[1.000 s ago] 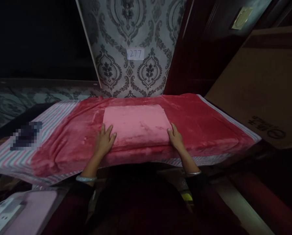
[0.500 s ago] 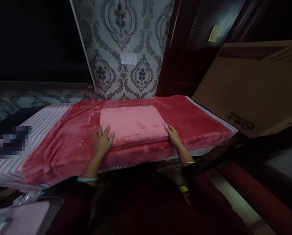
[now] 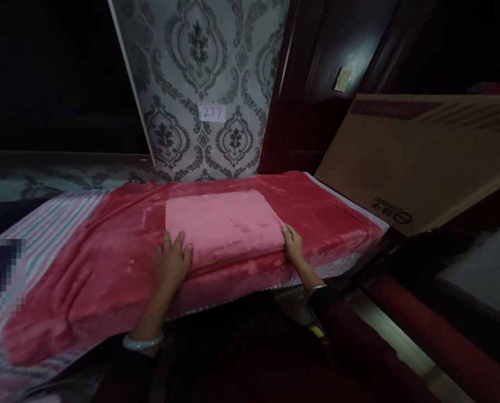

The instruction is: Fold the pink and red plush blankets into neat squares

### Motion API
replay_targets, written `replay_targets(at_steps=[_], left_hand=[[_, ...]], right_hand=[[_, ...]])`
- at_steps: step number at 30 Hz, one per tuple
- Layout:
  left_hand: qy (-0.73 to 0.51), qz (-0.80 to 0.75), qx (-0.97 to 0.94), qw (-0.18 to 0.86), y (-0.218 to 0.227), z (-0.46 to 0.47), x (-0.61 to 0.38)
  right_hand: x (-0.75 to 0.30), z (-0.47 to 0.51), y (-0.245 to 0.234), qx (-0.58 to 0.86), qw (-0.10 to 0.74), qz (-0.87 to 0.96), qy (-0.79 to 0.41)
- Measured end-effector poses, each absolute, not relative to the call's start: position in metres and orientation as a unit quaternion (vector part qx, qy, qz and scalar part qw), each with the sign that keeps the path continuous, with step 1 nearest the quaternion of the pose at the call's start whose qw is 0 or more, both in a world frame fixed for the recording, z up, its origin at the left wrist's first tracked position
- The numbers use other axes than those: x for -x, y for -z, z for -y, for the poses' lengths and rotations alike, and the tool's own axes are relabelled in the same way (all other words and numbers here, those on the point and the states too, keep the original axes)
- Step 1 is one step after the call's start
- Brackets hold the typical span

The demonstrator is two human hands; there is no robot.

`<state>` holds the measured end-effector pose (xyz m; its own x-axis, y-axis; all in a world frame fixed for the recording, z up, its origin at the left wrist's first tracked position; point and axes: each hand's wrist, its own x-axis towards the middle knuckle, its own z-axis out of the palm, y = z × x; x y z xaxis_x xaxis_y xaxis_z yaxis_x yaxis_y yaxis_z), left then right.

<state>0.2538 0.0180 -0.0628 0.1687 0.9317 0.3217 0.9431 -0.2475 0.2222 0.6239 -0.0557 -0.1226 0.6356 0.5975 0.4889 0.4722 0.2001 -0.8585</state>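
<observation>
Pink blanket (image 3: 220, 224) (folded) between both hands (image 3: 172, 262) (image 3: 293, 245)

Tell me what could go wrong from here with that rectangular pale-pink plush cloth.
The rectangular pale-pink plush cloth lies near the front edge of the red plush blanket, so pulling it closer might drag it over. The left hand and right hand touch opposite sides; uneven pressure could skew it or rumple the blanket beneath.
</observation>
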Motion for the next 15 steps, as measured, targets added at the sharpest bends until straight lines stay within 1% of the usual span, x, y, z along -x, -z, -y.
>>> replay_targets(at_steps=[8,12,15], left_hand=[[0.18,0.621,0.762,0.007,0.058,-0.015,-0.255],[0.214,0.618,0.756,0.01,0.057,-0.013,-0.255],[0.264,0.604,0.75,0.046,0.054,-0.003,-0.256]], right_hand=[[-0.622,0.054,0.122,0.637,0.649,0.412,-0.054],[-0.622,0.055,0.117,0.627,0.655,0.411,-0.091],[-0.625,0.057,0.111,0.623,0.656,0.405,-0.134]])
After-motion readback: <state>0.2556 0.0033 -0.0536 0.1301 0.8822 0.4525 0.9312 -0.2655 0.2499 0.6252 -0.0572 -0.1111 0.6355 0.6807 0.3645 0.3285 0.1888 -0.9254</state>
